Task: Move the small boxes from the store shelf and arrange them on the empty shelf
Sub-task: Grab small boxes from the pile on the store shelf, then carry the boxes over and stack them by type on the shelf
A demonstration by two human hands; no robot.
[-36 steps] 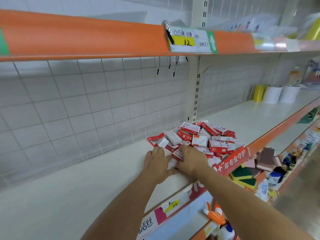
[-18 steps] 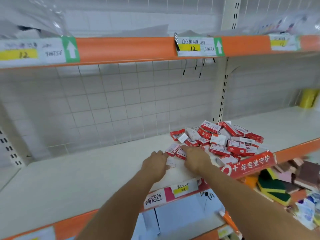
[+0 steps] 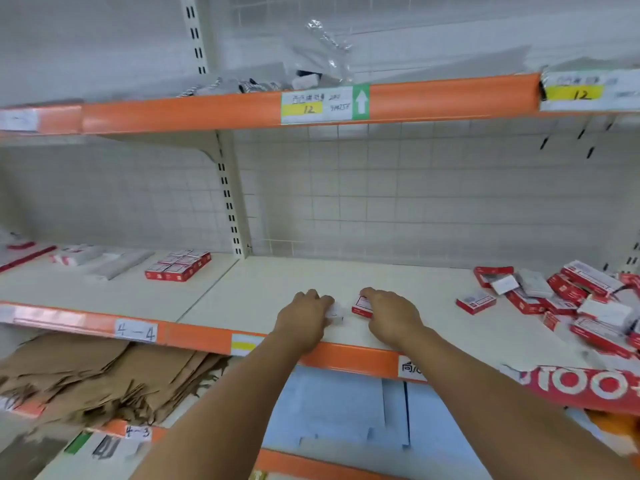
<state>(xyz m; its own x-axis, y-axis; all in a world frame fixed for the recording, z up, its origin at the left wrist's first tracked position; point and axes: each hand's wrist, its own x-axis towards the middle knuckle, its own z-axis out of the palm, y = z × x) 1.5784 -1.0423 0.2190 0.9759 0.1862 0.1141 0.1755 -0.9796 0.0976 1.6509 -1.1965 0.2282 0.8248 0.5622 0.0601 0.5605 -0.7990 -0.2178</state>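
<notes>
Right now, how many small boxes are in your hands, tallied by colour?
white box, in the left hand: 1
red box, in the right hand: 1
total showing: 2; any others under the hands are hidden.

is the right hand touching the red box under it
Touching: the head view shows the right hand lying over the red box, fingers curled on its top.
</notes>
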